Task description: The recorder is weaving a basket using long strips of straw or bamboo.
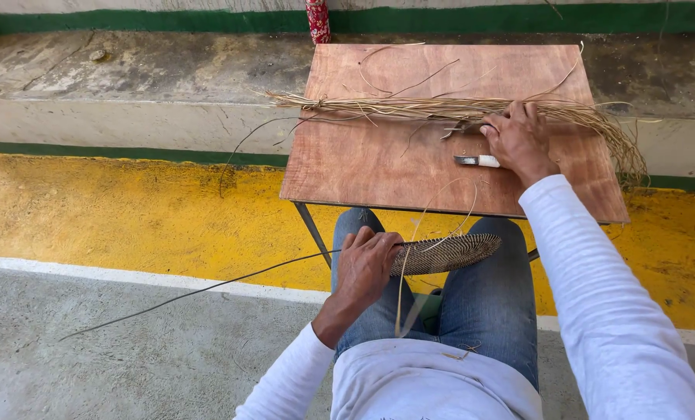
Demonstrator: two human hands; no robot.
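Head-worn view, steeply down, close

Left hand (pixel 367 264) gripping woven piece (pixel 445 253) (on lap), right hand (pixel 519 140) on fibre bundle (pixel 441 109)

No package, label, sign or screen is visible anywhere in this view.
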